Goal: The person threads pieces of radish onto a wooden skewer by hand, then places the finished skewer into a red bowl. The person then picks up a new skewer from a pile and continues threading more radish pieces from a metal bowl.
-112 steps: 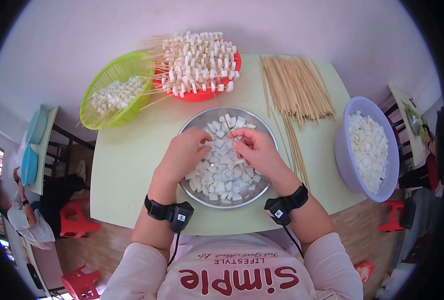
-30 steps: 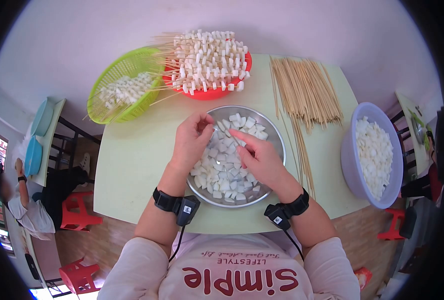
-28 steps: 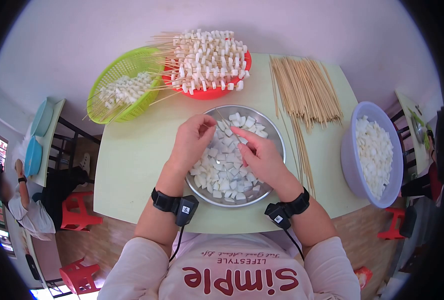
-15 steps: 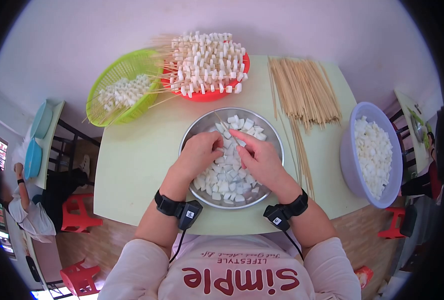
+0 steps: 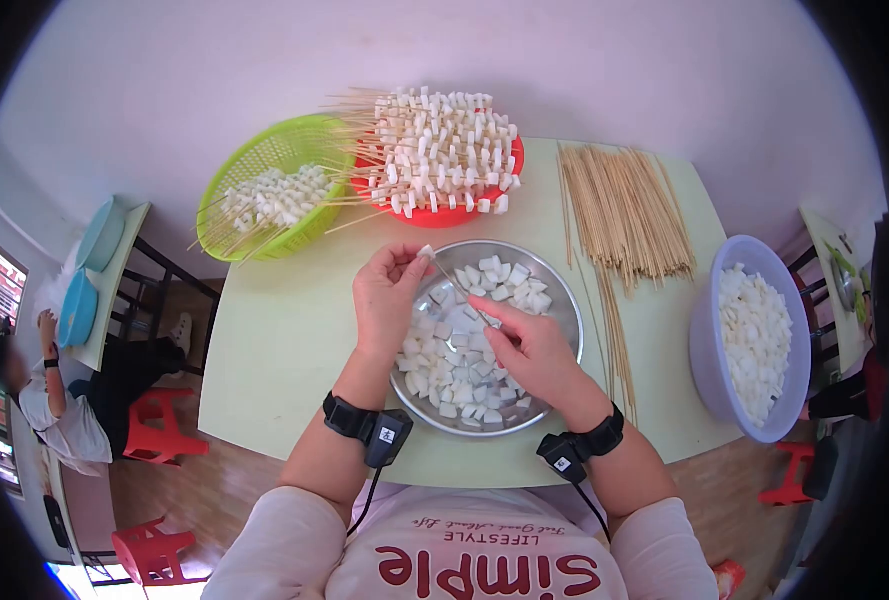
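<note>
Over the left rim of a steel bowl [image 5: 578,335], my left hand [image 5: 388,292] pinches a white cube [image 5: 425,252] between thumb and fingertips. A thin bamboo skewer [image 5: 451,281] slants from that cube down to my right hand [image 5: 526,345], whose thumb and forefinger grip it. The skewer's upper tip meets the cube. Beneath both hands, many loose white cubes [image 5: 444,372] lie in the bowl, with bare metal showing between some of them.
Filled skewers [image 5: 444,150] are piled on a red basin [image 5: 520,158]; more lie in a green basket [image 5: 226,180]. Bare bamboo sticks [image 5: 626,215] lie at right, beside a lavender tub [image 5: 704,335] of white cubes. Another person [image 5: 59,400] sits at far left near red stools [image 5: 159,425].
My left hand has moved up and left from the cubes to the skewer's tip, now with a white cube in its fingers. My right hand still grips the skewer. The whole view has shifted slightly.
</note>
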The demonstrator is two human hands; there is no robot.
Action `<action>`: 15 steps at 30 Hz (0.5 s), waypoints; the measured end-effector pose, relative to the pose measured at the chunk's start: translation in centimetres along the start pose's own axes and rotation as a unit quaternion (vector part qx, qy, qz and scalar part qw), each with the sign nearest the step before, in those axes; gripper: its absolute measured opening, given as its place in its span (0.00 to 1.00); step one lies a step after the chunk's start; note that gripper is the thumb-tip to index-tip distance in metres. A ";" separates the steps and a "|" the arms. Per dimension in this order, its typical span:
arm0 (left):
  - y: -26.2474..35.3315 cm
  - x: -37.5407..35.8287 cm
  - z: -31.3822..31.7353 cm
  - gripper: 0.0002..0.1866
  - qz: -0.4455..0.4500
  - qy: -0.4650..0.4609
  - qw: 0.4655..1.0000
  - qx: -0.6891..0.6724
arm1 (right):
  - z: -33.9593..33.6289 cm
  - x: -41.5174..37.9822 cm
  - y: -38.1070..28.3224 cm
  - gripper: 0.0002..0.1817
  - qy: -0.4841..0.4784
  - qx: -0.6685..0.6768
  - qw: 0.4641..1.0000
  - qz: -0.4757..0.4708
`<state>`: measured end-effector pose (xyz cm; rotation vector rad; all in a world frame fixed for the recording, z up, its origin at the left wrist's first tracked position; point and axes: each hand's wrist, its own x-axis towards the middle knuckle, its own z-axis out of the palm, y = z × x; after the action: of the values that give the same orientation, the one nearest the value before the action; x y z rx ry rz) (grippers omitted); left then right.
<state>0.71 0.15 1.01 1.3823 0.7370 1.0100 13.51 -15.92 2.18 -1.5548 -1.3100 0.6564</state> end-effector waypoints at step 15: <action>0.3 -0.4 0.4 0.08 0.043 -0.006 0.995 0.088 | 0.0 -0.1 -0.2 0.22 -0.004 -0.014 1.000 0.011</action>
<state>0.84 -0.37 1.29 1.5827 0.7772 1.0212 13.42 -16.05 2.34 -1.5923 -1.3148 0.6618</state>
